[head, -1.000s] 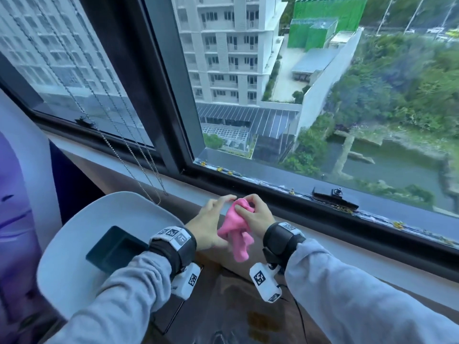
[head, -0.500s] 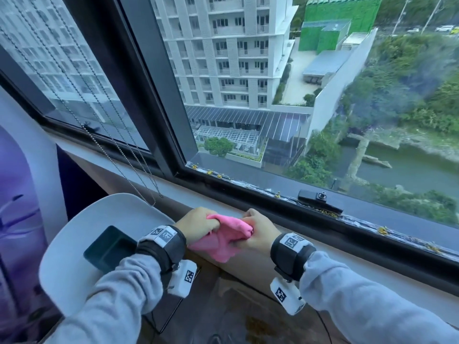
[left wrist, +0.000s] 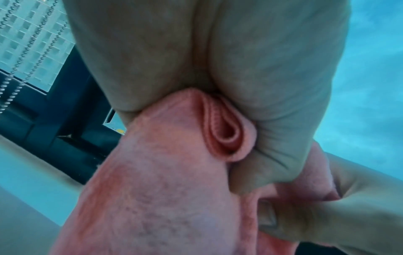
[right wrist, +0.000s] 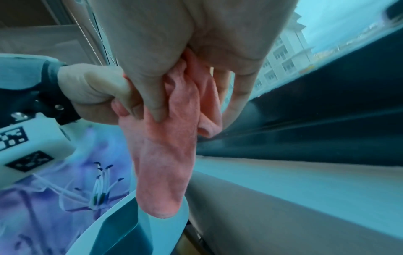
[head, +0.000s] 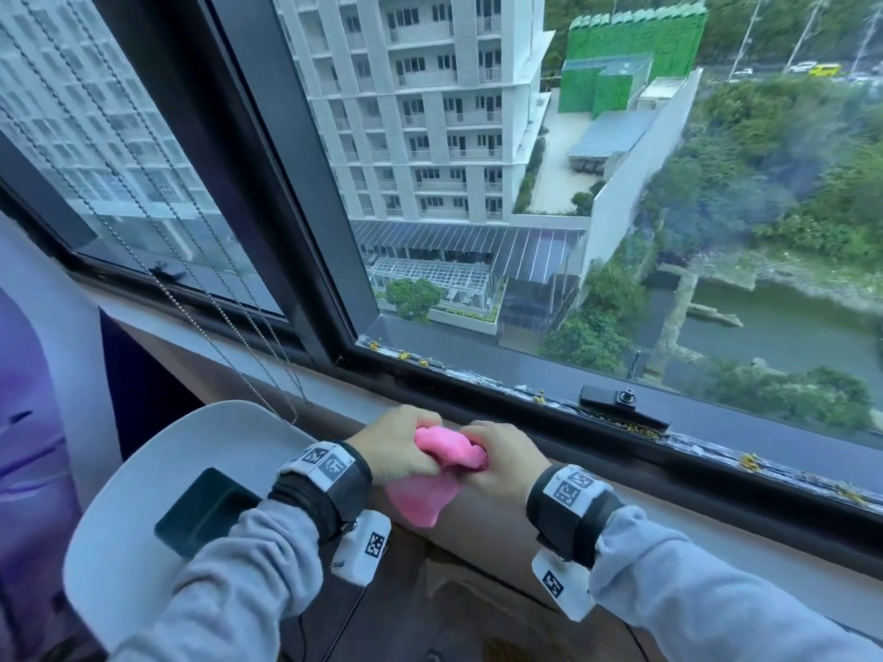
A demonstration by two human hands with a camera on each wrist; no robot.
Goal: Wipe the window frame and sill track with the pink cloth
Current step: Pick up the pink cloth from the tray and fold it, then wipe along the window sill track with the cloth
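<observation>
Both hands hold the bunched pink cloth just in front of the pale sill, below the dark window frame. My left hand grips its left part, fingers curled round the folds. My right hand pinches the right part. A loose end of the cloth hangs down between them. In the left wrist view the cloth bulges out of my fist. The grimy sill track runs along the bottom of the glass, above and right of the hands.
A black window latch sits on the track right of the hands. Bead chains hang down at the left, ending by a white chair back with a dark teal pad. A dark vertical mullion splits the window.
The hands have come closer together and bunched the cloth tighter between them. They have shifted a little toward the sill.
</observation>
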